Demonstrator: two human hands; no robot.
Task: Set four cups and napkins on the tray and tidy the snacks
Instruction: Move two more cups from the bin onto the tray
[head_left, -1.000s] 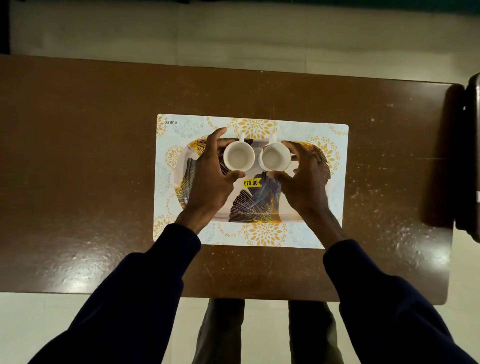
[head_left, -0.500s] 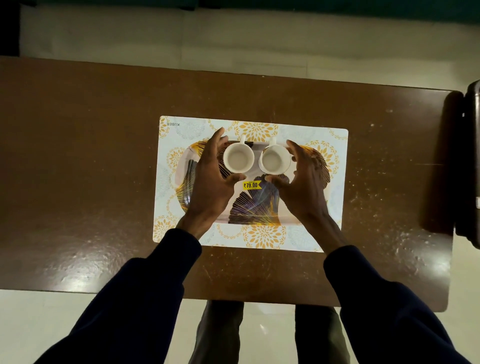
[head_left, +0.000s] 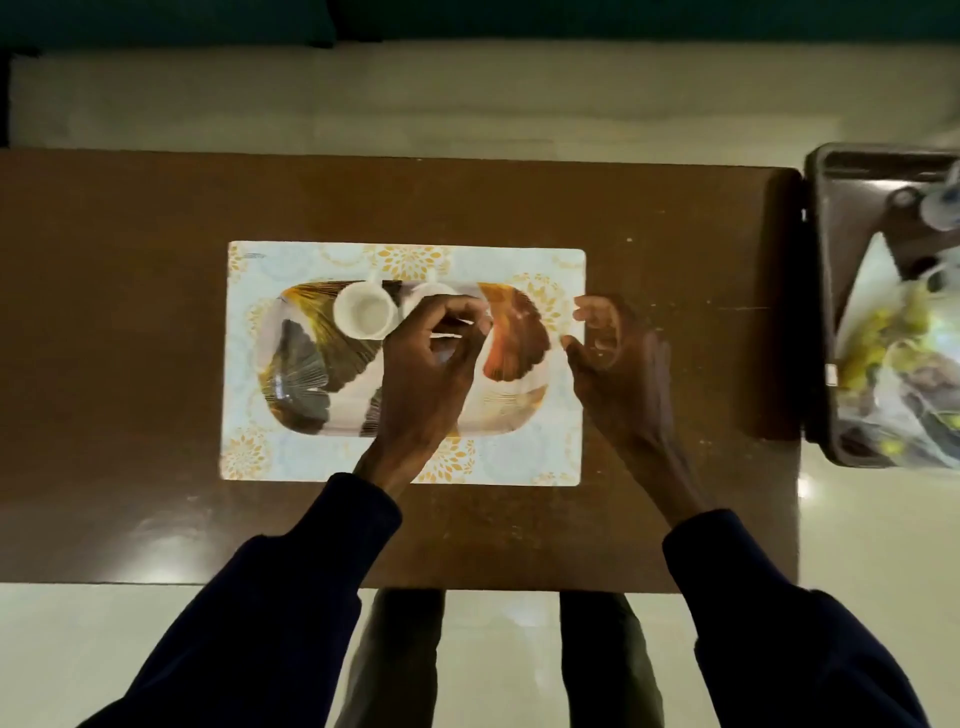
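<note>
A leaf-patterned tray (head_left: 514, 410) lies on a floral placemat (head_left: 519, 462) in the middle of the brown table (head_left: 130, 312). Two white cups stand side by side along the tray's far edge. The left cup (head_left: 363, 312) stands free. My left hand (head_left: 426, 374) reaches across with its fingers curled over the right cup (head_left: 431, 292), hiding most of it. My right hand (head_left: 618, 358) hovers, blurred, at the placemat's right edge with its fingers apart and nothing in it. No napkins are in view.
A dark bin (head_left: 826, 291) stands off the table's right end, holding clear bags with yellow-green snacks (head_left: 893, 332) and some blurred items. My legs show below the table's near edge.
My left hand left the left cup and moved right onto the right cup. My right hand let go of that cup and swung right off the tray. The view shifted right, showing the bin.
</note>
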